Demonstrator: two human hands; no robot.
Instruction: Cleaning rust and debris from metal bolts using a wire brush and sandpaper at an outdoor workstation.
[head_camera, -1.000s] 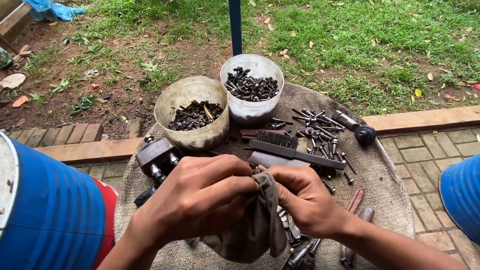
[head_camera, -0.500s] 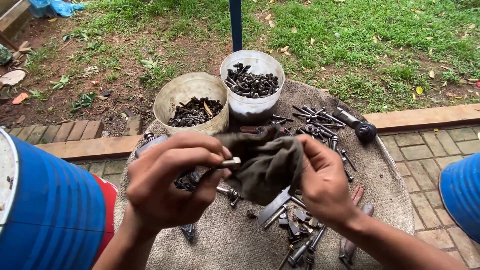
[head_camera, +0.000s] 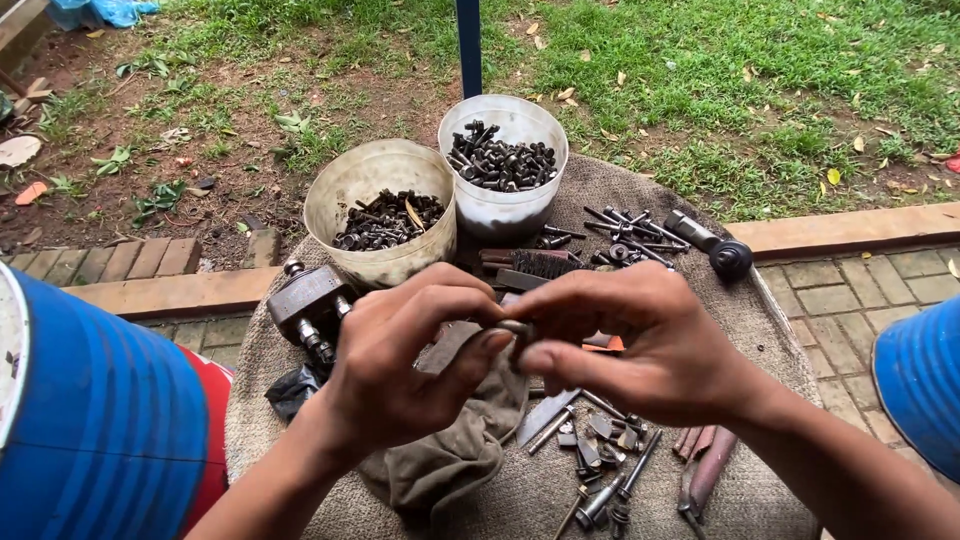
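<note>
A small metal part (head_camera: 512, 330), pinched between the fingertips of the left hand (head_camera: 400, 370) and right hand (head_camera: 640, 345), is now held above the grey rag (head_camera: 450, 455), which has been dropped onto the mat (head_camera: 740, 300) before 2 tubs of bolts (head_camera: 500, 160).

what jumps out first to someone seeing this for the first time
Two bare hands meet at centre, the left hand and right hand pinching a small metal part between fingertips above a grey rag. Behind them stand two plastic tubs of dark bolts, a beige tub on the left and a white tub on the right.
</note>
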